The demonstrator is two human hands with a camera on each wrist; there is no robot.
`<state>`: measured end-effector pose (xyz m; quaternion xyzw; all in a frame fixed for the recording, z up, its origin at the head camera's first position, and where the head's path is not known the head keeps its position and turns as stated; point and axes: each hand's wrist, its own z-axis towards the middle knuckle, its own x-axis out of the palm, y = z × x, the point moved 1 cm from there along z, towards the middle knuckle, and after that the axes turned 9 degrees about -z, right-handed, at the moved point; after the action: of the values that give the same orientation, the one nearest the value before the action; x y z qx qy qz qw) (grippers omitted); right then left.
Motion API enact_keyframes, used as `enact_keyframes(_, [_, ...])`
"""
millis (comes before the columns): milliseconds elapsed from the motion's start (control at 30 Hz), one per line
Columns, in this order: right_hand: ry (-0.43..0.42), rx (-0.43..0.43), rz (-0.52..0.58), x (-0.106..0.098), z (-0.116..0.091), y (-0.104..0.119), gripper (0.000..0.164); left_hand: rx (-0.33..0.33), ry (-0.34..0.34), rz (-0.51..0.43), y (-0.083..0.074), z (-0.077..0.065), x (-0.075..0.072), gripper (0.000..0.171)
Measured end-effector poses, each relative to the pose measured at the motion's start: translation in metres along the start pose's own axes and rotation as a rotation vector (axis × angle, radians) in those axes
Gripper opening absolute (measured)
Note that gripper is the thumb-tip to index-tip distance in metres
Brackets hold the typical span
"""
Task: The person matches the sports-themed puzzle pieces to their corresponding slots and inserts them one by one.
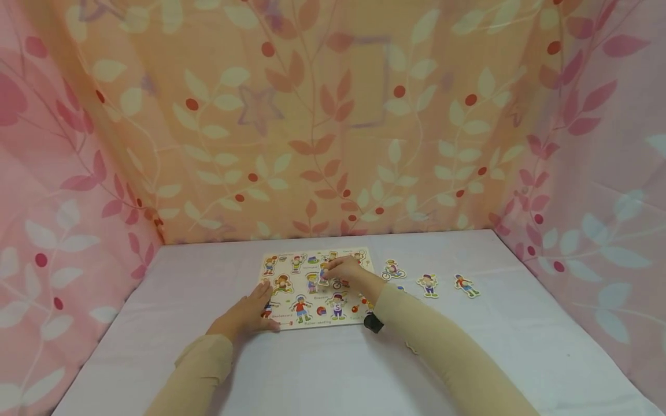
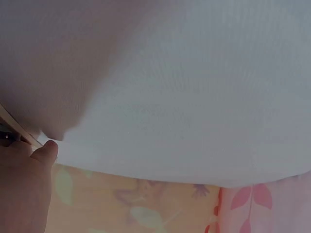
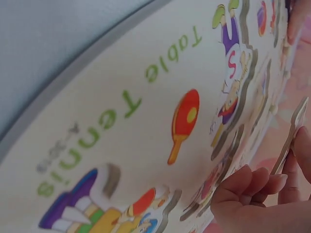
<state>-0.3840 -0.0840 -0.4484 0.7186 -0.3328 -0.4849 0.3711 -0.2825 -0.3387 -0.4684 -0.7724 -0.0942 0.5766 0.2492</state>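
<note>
A wooden puzzle board with sports figures lies on the white table. My left hand rests at its left edge, fingers extended over the side and thumb by the front corner. In the left wrist view the thumb touches the board's edge. Over the middle of the board, my right hand pinches a thin figure-shaped puzzle piece between thumb and fingers. The right wrist view shows this puzzle piece edge-on, tilted up from the board. A table tennis figure lies near that hand.
Right of the board lie loose pieces: a cyclist, a figure in a purple cap and a figure in blue shorts. My right sleeve partly covers more pieces. Patterned curtains stand behind and at both sides.
</note>
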Motion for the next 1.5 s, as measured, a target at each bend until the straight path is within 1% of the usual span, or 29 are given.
enact_keyframes(133, [0.01,0.015,0.033,0.01,0.008,-0.001,0.016,0.004,-0.009,-0.014,0.002,0.0,0.001,0.11])
enact_keyframes(167, [0.017,0.005,0.03,0.013,0.012,-0.003,0.015,0.005,-0.012,-0.018,0.002,0.0,0.001,0.109])
enact_keyframes(233, [0.028,0.014,0.021,0.018,0.018,-0.004,0.015,-0.004,-0.011,-0.025,-0.001,-0.002,0.001,0.109])
enact_keyframes(333, [0.041,0.017,-0.013,0.022,0.022,-0.002,0.014,-0.016,-0.007,-0.031,-0.004,-0.004,0.0,0.108])
enact_keyframes(433, [0.048,0.046,-0.009,0.024,0.02,0.002,0.015,-0.02,-0.004,-0.025,-0.005,-0.003,-0.001,0.108])
enact_keyframes(600, [0.066,0.038,-0.041,0.026,0.018,0.003,0.02,-0.02,0.002,0.001,-0.004,-0.001,0.0,0.109])
enact_keyframes(733, [0.038,0.027,-0.109,0.03,0.019,0.003,0.017,-0.019,0.001,0.007,-0.004,-0.001,0.0,0.109])
enact_keyframes(833, [0.015,0.02,-0.192,0.034,0.02,0.005,0.014,-0.034,0.001,0.001,-0.005,-0.002,-0.001,0.11])
enact_keyframes(900, [0.012,0.015,-0.238,0.035,0.02,0.006,0.013,-0.039,0.007,-0.003,-0.004,-0.002,-0.001,0.111])
enact_keyframes(1033, [0.024,0.021,-0.282,0.036,0.019,0.008,0.012,-0.036,0.016,0.006,-0.003,0.0,-0.001,0.111])
enact_keyframes(1200, [0.03,0.041,-0.263,0.036,0.019,0.007,0.013,-0.041,0.016,0.008,-0.003,0.001,0.0,0.111])
enact_keyframes(1267, [0.046,0.043,-0.23,0.035,0.018,0.006,0.015,-0.048,0.018,0.003,-0.003,0.001,-0.001,0.111])
enact_keyframes(1367, [0.089,0.044,-0.16,0.03,0.015,0.005,0.021,-0.05,0.021,0.005,-0.005,0.0,-0.001,0.112])
enact_keyframes(1500, [0.17,0.042,-0.06,0.016,0.006,0.004,0.027,-0.036,0.016,0.018,-0.006,0.0,-0.001,0.112])
